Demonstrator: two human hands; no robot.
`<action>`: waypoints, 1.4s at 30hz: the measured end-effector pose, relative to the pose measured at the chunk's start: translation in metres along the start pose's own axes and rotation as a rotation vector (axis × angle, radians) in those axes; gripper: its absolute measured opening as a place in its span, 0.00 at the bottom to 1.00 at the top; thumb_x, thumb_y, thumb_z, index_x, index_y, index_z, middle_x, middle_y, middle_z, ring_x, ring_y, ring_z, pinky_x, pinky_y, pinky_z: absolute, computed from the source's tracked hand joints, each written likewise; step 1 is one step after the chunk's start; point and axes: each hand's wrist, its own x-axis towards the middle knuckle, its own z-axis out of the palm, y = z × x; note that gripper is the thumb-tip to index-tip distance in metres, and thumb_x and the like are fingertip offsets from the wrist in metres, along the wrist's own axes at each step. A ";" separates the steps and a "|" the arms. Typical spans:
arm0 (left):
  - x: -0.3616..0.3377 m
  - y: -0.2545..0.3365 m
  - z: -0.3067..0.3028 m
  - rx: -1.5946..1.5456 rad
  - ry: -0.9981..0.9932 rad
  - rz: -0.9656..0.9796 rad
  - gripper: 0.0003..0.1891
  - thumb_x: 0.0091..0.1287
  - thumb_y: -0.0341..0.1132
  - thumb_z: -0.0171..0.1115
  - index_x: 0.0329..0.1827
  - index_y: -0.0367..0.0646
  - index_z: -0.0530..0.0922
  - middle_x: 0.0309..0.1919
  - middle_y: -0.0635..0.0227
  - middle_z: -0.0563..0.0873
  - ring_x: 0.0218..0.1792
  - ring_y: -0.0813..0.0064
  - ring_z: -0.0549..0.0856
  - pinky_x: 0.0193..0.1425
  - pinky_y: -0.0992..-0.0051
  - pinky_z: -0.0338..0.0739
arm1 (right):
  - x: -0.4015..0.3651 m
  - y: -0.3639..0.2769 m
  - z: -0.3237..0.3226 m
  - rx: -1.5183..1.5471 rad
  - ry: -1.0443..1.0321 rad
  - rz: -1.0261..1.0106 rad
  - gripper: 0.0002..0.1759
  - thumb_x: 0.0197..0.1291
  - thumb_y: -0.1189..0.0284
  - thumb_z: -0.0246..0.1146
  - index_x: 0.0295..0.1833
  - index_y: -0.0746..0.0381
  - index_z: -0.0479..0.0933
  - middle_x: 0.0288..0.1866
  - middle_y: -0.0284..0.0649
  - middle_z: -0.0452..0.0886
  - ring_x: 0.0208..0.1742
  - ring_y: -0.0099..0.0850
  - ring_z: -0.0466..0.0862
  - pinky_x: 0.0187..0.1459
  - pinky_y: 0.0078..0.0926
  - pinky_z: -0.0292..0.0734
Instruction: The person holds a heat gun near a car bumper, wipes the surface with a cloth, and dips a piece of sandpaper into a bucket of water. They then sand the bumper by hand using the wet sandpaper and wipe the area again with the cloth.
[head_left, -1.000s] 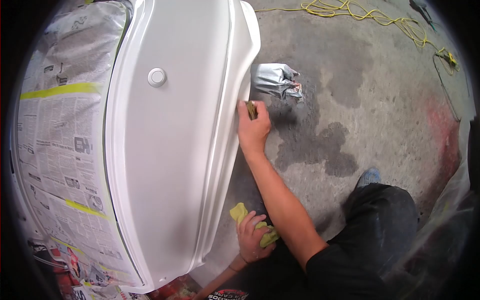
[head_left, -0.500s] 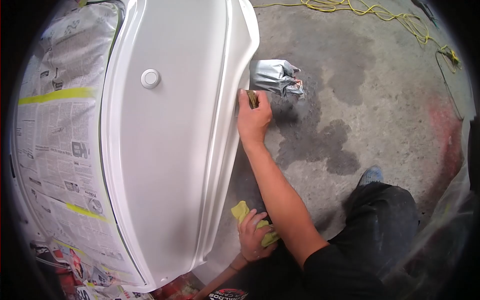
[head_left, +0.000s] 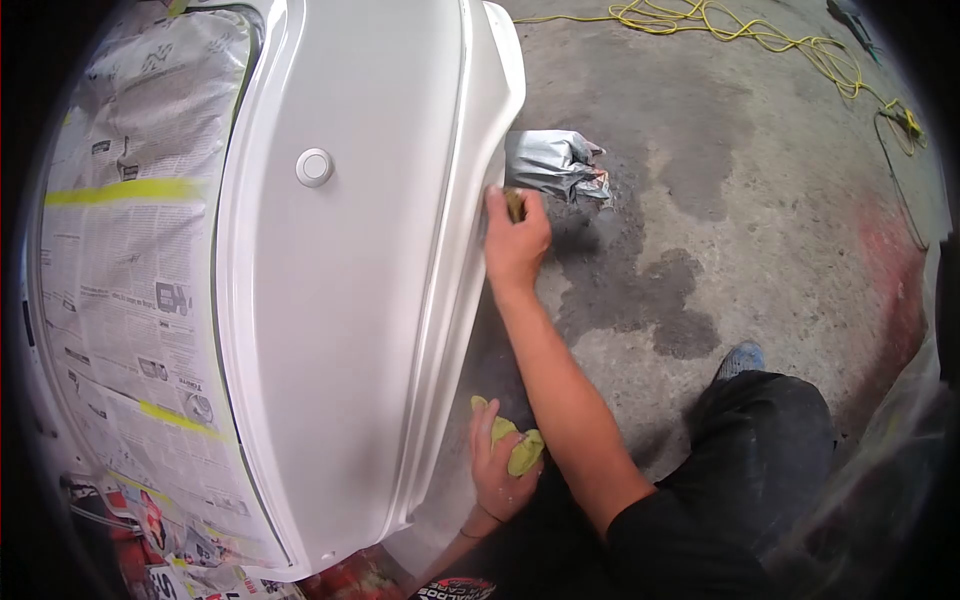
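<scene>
A large white painted body panel (head_left: 350,300) stretches from top to bottom in the head view. My right hand (head_left: 515,245) is at the panel's right edge, closed around a small brownish pad (head_left: 515,206); its exact kind is not clear. Thumb and fingers pinch the pad from both sides, and its far end is hidden by the edge. Lower down, my left hand (head_left: 492,468) grips a crumpled yellow cloth (head_left: 522,453), held near my body beside the panel's lower right edge. A round white knob-like disc (head_left: 314,167) sits on the panel's upper part.
Newspaper masking (head_left: 140,290) with yellow tape covers the left side. Silvery, paint-coated wrapping (head_left: 555,162) sticks out past the panel's right edge. A yellow cord (head_left: 740,32) lies on the stained concrete floor (head_left: 640,250). Clear plastic sheeting (head_left: 890,440) hangs at right, beside my knee.
The view has shifted slightly. My left hand has turned, and the cloth is now bunched more tightly in it. My right hand stays at about the same spot on the panel's edge.
</scene>
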 end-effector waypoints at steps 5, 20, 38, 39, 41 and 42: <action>0.081 0.005 -0.008 -0.151 0.018 0.127 0.17 0.60 0.20 0.75 0.50 0.38 0.81 0.71 0.37 0.80 0.67 0.37 0.85 0.70 0.54 0.83 | 0.045 0.018 -0.044 0.051 0.105 0.007 0.21 0.69 0.58 0.76 0.49 0.66 0.84 0.40 0.47 0.88 0.41 0.41 0.86 0.50 0.41 0.81; 0.294 0.002 0.032 1.164 -0.276 0.568 0.10 0.76 0.36 0.61 0.52 0.45 0.87 0.83 0.43 0.71 0.84 0.33 0.65 0.87 0.39 0.59 | 0.073 -0.034 -0.135 0.377 0.329 -0.058 0.15 0.76 0.64 0.74 0.41 0.63 0.80 0.37 0.27 0.80 0.38 0.18 0.76 0.42 0.23 0.75; 0.002 0.000 -0.001 0.041 -0.043 0.086 0.24 0.51 0.21 0.68 0.54 0.43 0.81 0.73 0.45 0.77 0.77 0.31 0.74 0.83 0.41 0.67 | 0.011 -0.028 -0.023 0.191 -0.106 0.137 0.19 0.71 0.64 0.73 0.56 0.68 0.83 0.47 0.51 0.90 0.50 0.41 0.89 0.57 0.40 0.81; -0.001 -0.002 -0.001 0.064 -0.020 0.085 0.24 0.51 0.22 0.68 0.55 0.43 0.82 0.73 0.45 0.77 0.77 0.32 0.74 0.83 0.42 0.66 | 0.006 -0.028 -0.019 0.141 -0.098 0.111 0.19 0.71 0.64 0.73 0.55 0.68 0.83 0.47 0.51 0.90 0.50 0.42 0.90 0.56 0.41 0.82; -0.006 -0.004 -0.006 0.073 -0.014 0.069 0.23 0.53 0.22 0.67 0.55 0.44 0.81 0.72 0.44 0.77 0.77 0.32 0.74 0.83 0.40 0.66 | -0.004 -0.026 -0.011 0.049 -0.075 0.059 0.18 0.71 0.63 0.73 0.54 0.68 0.82 0.46 0.52 0.90 0.50 0.45 0.90 0.56 0.42 0.82; -0.009 -0.005 -0.008 0.075 -0.015 0.060 0.23 0.53 0.23 0.67 0.55 0.44 0.81 0.72 0.44 0.77 0.76 0.32 0.74 0.83 0.39 0.65 | -0.009 -0.021 -0.009 0.038 -0.039 0.013 0.17 0.72 0.63 0.73 0.51 0.67 0.82 0.45 0.53 0.89 0.49 0.49 0.89 0.55 0.44 0.82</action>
